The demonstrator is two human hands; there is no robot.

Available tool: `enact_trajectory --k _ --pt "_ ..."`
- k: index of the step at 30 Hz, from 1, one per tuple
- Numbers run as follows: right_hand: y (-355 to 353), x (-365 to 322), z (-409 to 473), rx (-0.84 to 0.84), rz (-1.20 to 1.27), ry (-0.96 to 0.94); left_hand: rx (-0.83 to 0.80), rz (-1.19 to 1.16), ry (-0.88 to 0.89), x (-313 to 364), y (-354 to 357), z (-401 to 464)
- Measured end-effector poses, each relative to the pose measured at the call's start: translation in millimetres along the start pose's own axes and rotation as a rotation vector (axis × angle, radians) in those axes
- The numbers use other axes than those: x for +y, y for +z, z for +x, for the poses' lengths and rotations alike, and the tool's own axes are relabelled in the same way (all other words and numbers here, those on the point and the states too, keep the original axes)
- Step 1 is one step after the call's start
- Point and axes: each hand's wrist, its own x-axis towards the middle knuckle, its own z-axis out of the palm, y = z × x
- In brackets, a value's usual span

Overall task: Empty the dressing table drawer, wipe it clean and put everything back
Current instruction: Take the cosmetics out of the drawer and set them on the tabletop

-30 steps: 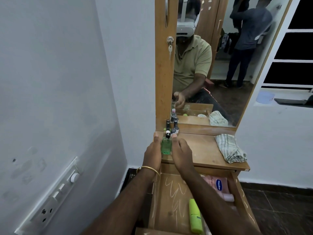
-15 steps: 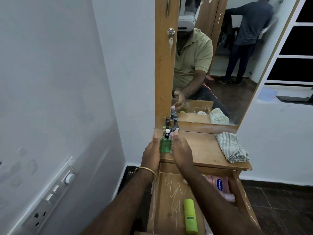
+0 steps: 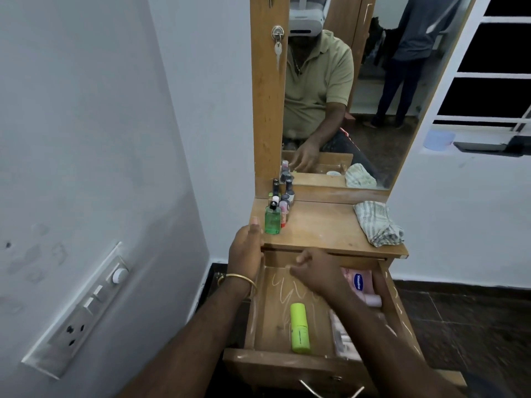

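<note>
The wooden drawer [image 3: 290,361] stands pulled out below the dressing table top [image 3: 324,228]. Inside lie a lime green bottle [image 3: 299,328], a pink Vaseline bottle [image 3: 361,284] at the right and more small items partly hidden under my right arm. A green glass bottle [image 3: 272,219] stands free on the top's left corner, in front of several nail polish bottles [image 3: 283,196]. My left hand [image 3: 247,251] hovers at the top's left edge, fingers relaxed, holding nothing. My right hand [image 3: 314,271] is over the drawer's back, fingers loosely curled and empty.
A striped folded cloth [image 3: 377,224] lies on the top's right side. A tall mirror [image 3: 344,90] rises behind, with a key in its wooden frame [image 3: 277,38]. A switchboard [image 3: 79,308] is on the left wall. Dark floor lies to the right.
Both hands have let go of the green bottle, which now stands on the top. My right hand has dropped back over the open drawer; my left hand drew slightly back.
</note>
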Motion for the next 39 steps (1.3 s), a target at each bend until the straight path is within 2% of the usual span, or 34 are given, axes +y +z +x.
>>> enact_trajectory --k 4,6,13,18,26,31,35,39 --pt "31 16 -19 -0.244 -0.401 0.092 -0.034 -0.088 -0.109 -16 -2 -3" --pt "28 29 -45 -0.216 -0.435 0.105 -0.12 -0.084 -0.127 -14 7 -25" --pt "43 32 -45 -0.261 -0.456 0.116 -0.168 -0.023 -0.128 -19 -1 -36" --pt "39 38 -40 -0.213 -0.451 0.132 -0.197 0.012 -0.161 -20 0 -42" --pt "8 38 -33 -0.189 -0.177 0.125 -0.442 0.335 -0.124 -33 13 -56" --pt "-41 18 -24 0.009 0.005 0.014 -0.617 0.459 -0.024 -28 23 -57" --pt "-59 1 -27 0.116 0.123 -0.089 -0.503 0.434 0.129 -19 38 -53" --pt "-62 -5 -29 0.124 0.202 -0.177 -0.406 0.319 0.273 -1 46 -43"
